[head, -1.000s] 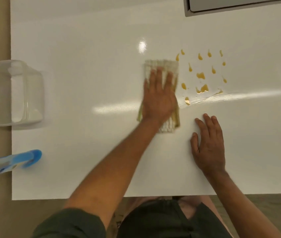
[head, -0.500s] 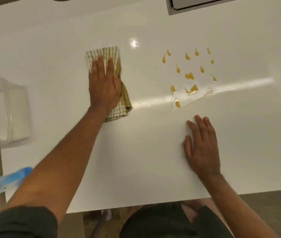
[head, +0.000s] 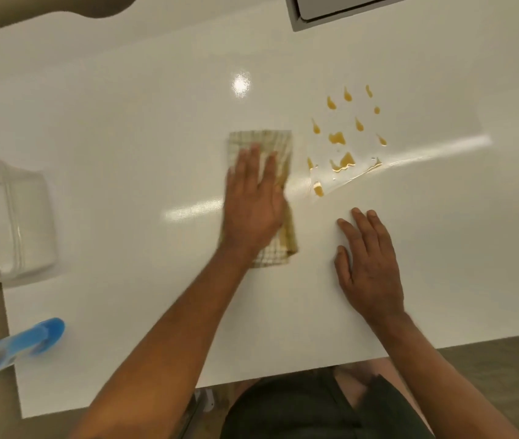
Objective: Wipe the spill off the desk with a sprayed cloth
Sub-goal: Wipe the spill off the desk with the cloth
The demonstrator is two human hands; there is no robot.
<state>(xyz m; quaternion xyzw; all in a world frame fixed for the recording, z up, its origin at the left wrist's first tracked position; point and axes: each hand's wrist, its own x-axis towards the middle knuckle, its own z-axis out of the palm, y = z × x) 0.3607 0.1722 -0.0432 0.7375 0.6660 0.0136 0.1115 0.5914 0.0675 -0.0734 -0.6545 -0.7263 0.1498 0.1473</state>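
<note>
one checked cloth [head: 259, 144] is pressed flat under the left hand [head: 253, 204], fingers spread, just left of about twelve amber drops [head: 337, 138] (some smeared); the right hand [head: 369, 264] is laid flat on the desk [head: 125, 122].

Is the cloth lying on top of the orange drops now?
No, the cloth under the left hand lies beside the orange drops, left of them.

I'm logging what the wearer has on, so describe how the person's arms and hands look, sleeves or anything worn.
The left hand and right hand are bare: no gloves, rings, watch or bands visible. Both forearms are uncovered. A dark grey-green short sleeve shows at the lower edge.
</note>
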